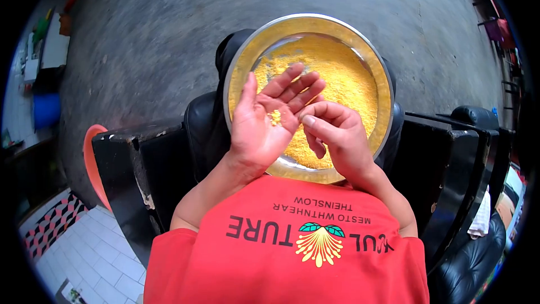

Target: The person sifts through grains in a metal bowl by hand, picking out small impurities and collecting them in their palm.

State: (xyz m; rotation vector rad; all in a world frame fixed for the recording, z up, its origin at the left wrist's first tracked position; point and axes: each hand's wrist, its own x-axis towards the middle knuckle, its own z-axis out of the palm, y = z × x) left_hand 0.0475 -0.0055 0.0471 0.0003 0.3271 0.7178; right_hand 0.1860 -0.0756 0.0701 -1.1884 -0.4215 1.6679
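Observation:
My left hand (264, 121) is held palm up over the basin, fingers stretched out and open. A small clump of yellow coarse grains (275, 117) lies in its palm. My right hand (336, 135) is beside it, thumb and forefinger closed in a pinch by the little-finger edge of the left palm. What is between those fingertips is too small to make out. Below both hands, a round metal basin (378, 59) rests on my lap. Yellow grain, like crushed corn, (351, 87) covers most of its bottom, thinner at the upper left where metal shows through.
Black chair arms (126, 163) flank me, worn at the edges. An orange-red rounded rim (93, 157) stands at the left. The concrete floor (157, 39) stretches ahead, with a blue container (46, 110) at the far left and a black padded seat (472, 264) at the lower right.

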